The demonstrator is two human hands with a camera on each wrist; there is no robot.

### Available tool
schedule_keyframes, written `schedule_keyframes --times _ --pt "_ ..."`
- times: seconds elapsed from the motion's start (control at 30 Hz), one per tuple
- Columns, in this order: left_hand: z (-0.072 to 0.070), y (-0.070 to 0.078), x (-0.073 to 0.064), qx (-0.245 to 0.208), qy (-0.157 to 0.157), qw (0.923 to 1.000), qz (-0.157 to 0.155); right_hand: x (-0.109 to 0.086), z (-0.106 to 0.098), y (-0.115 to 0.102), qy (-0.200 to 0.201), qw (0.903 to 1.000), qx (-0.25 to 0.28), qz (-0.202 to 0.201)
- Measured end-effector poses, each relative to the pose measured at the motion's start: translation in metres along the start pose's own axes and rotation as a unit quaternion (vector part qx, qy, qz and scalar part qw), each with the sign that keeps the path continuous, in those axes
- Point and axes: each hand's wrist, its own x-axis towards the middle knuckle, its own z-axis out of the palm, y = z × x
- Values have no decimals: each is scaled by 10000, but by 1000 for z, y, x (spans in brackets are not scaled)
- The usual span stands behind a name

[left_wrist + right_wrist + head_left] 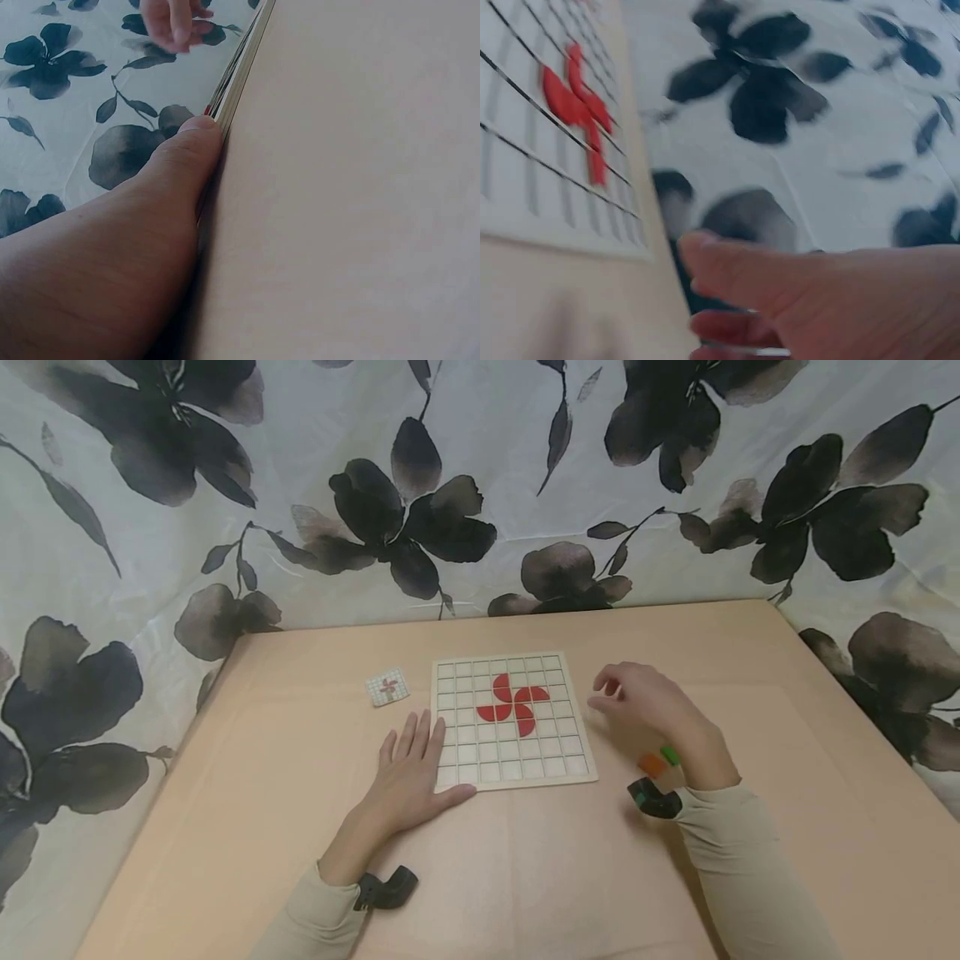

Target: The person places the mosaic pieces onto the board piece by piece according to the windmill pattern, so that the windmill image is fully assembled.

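Observation:
A square white grid board (517, 760) lies on the table, with red quarter-round pieces (525, 718) set in a pinwheel on it. My left hand (408, 777) rests at the board's lower left corner, fingers spread and straight along the left edge, thumb against the near edge. In the left wrist view the thumb (180, 161) touches the board's side. My right hand (645, 702) hovers just right of the board, its fingers loosely bent; no piece shows in them. In the right wrist view, the red pieces (574, 105) stand left of the right hand (780, 289).
A small card (387, 687) with a red pinwheel pattern lies left of the board. Beside the right wrist are an orange piece (651, 766) and a green piece (670, 756), partly hidden by it. Floral cloth (510, 518) hangs behind the table (525, 877).

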Motion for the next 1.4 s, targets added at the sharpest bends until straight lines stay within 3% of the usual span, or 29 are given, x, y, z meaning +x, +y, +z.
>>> schedule_keyframes --times 0.17,0.3,0.5,0.63,0.93,1.17,1.4 --pt "-2 1 -1 -19 53 10000 22 -21 -34 39 -110 9996 0 252" --pt "-2 1 -1 -22 66 10000 28 -35 -47 66 -424 9974 6 585" --pt "2 0 -1 -28 100 9999 33 -42 -42 95 -1307 9865 212 968" --pt "4 -1 -1 -40 140 9999 40 -39 -33 102 -1551 9824 377 968" --pt "5 -1 1 -30 118 9999 39 -27 -24 104 -1097 9894 285 905" --pt "5 -2 2 18 124 9999 54 -9 -5 84 -428 9981 418 136" --pt "3 -1 1 -22 140 9999 62 10 14 62 -21 9975 541 -454"
